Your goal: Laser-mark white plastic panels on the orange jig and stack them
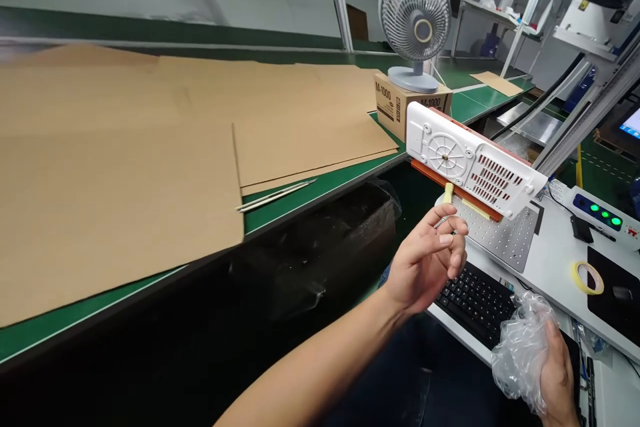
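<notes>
My left hand [433, 257] hovers in mid-air with its fingers loosely curled and apart, holding nothing. It is just below a white plastic panel [470, 160] with a round grille and vent slots, which rests tilted on an orange strip [453, 188] over a perforated metal plate [505, 237]. My right hand [557, 373] at the lower right clutches a crumpled clear plastic bag [523, 350]. A black keyboard [475, 300] lies between the two hands.
Brown cardboard sheets [150, 140] cover the green bench [300, 197]. A grey desk fan [415, 20] stands on a small carton [395, 107]. Two thin sticks [275, 197] lie near the bench edge. A tape roll [587, 277] and a control box with green lights [603, 213] sit on the right.
</notes>
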The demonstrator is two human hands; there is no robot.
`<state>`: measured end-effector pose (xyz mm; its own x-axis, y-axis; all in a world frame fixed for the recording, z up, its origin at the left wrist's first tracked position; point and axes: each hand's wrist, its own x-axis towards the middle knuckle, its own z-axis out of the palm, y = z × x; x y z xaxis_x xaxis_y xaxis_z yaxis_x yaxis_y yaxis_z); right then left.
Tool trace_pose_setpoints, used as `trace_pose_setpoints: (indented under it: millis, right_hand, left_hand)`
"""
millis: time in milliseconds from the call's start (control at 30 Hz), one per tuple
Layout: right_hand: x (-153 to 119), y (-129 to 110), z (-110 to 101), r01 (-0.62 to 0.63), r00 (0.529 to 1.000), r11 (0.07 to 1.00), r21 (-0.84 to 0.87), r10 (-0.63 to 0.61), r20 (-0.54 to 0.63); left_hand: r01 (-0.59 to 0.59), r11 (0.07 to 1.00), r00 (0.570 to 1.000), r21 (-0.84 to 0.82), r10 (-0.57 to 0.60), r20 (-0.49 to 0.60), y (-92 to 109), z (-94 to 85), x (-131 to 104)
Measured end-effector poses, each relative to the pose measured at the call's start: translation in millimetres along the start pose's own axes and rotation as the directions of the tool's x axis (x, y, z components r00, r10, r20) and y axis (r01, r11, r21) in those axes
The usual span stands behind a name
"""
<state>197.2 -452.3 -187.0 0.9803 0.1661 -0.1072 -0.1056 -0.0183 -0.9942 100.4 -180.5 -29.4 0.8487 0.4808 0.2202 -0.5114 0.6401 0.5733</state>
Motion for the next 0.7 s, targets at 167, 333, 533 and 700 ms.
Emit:
trace_pose_setpoints:
  millis: [167, 333, 533, 700]
  right_hand:
    - [-2.6, -16.4, 10.2, -0.122, 0.992, 0.992, 0.01, 0.122, 0.016]
    - [-0.1, -19.1, 11.1, -0.033, 0.998, 0.999, -0.025, 0.034, 0.047]
    - [-3.8, -23.6, 13.9, -0.03, 0.991, 0.998, -0.063, 0.038, 0.131]
    - [-7.9, -22.1, 9.2, 0.041, 0.987, 0.993, -0.113, -0.023, 0.162]
  left_hand:
    - [0.019, 0.999, 1.0, -0.049, -0.018, 0.015, 1.0, -2.8, -5.4]
    - [0.013, 0.997, 0.999, -0.078, -0.01, 0.044, 5.7, -2.8, -6.5]
    - [-0.112, 0.993, 0.986, -0.03, 0.115, 0.122, 2.7, -0.7, -14.0]
    - [-0.19, 0.981, 0.967, 0.046, 0.179, 0.18, -0.4, 3.4, -23.5]
